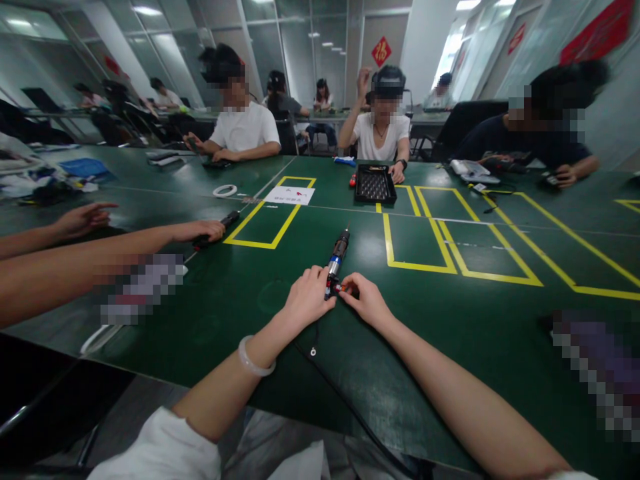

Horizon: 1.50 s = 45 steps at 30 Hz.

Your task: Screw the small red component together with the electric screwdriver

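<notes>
An electric screwdriver (339,248) lies on the green table (280,373) in front of me, its bit pointing away. The rear of its body shows inner parts with red and blue in them. My left hand (309,295) is closed round that rear part from the left. On the other side, my right hand (369,301) pinches a small red-orange piece (342,288) at the tool's side; its exact kind is too small to tell. A black cable (345,400) runs from under my left hand toward the table's front edge.
At left, a co-worker's hand (200,231) rests on a similar screwdriver (231,219). Ahead are a black parts tray (375,183), a white paper sheet (290,195) and a white tape roll (225,191). Yellow tape outlines (423,268) mark the table; several people sit around.
</notes>
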### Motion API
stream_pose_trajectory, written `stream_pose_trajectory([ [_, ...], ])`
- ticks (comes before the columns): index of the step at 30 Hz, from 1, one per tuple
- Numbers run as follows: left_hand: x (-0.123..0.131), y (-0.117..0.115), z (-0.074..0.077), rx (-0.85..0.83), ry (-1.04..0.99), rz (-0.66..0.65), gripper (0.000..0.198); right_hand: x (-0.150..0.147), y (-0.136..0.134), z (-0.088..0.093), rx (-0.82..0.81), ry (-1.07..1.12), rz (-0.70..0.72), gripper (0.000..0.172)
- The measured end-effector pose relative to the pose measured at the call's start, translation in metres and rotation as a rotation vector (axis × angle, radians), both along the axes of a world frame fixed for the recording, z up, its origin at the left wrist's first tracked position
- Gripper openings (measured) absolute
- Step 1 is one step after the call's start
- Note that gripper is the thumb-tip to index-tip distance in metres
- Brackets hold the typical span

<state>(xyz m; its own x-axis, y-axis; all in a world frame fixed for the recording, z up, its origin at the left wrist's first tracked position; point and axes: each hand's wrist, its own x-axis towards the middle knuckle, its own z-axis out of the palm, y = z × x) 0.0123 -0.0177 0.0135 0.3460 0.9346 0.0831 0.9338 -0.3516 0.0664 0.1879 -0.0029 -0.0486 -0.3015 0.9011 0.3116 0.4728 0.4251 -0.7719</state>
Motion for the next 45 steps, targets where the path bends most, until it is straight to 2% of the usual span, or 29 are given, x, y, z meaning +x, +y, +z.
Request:
stream_pose_trajectory([
  [10, 0.002, -0.002, -0.003, 0.04, 0.01, -0.009, 0.054, -0.003, -0.001, 0.003, 0.062, -0.145, -0.012, 0.009],
  [17, 0.0, -0.002, -0.007, 0.052, -0.011, -0.007, 0.055, -0.002, -0.004, 0.001, 0.047, -0.053, 0.011, 0.023],
  [26, 0.003, 0.001, -0.011, 0.095, 0.013, 0.053, 0.058, 0.0, -0.009, 0.009, -0.002, 0.034, 0.011, 0.021],
  [30, -0.003, 0.003, -0.008, 0.093, 0.062, 0.04, 0.06, 0.0, -0.009, 0.008, 0.031, 0.018, 0.05, 0.02],
  [34, -0.023, 0.002, -0.002, 0.086, 0.121, 0.041, 0.062, 0.001, -0.009, 0.007, 0.036, -0.005, 0.072, 0.017],
  [37, -0.048, 0.002, 0.001, 0.081, 0.173, 0.081, 0.062, 0.002, -0.009, 0.008, 0.036, -0.027, 0.079, 0.013],
  [45, -0.148, 0.013, 0.003, 0.007, 0.252, 0.303, 0.066, 0.003, -0.009, 0.012, 0.037, -0.09, 0.09, 0.01],
])
